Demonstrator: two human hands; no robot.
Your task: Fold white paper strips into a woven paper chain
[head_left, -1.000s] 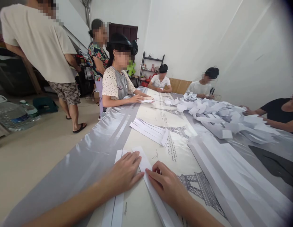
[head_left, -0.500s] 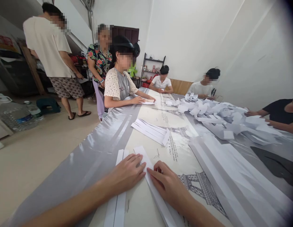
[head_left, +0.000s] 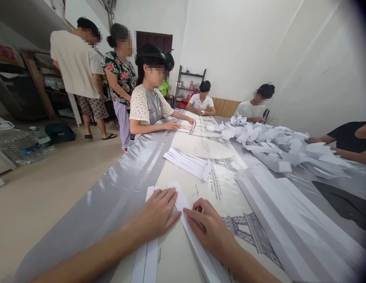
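Observation:
A long white paper strip [head_left: 197, 251] slants across the table in front of me. My left hand [head_left: 161, 210] lies palm down, its fingertips at the strip's left edge and its thumb stretched toward the strip. On the right side, my right hand [head_left: 208, 224] has its fingers bent, with thumb and forefinger pinched at the strip's edge. Under my left hand and wrist run narrow folded white strips [head_left: 149, 255]. Several white strips [head_left: 187, 163] lie together farther up the table.
Large white sheets [head_left: 289, 220] cover the right side, beside a dark flat item [head_left: 345, 204]. Behind them is a heap of white paper pieces [head_left: 268, 141]. Several people sit around the cloth-covered table [head_left: 112, 192]; two people stand at the back left.
My left fingers have drawn slightly closer together; my right hand has barely moved. The two standing people have shifted, and the seated person nearest on the left has raised a paper's end.

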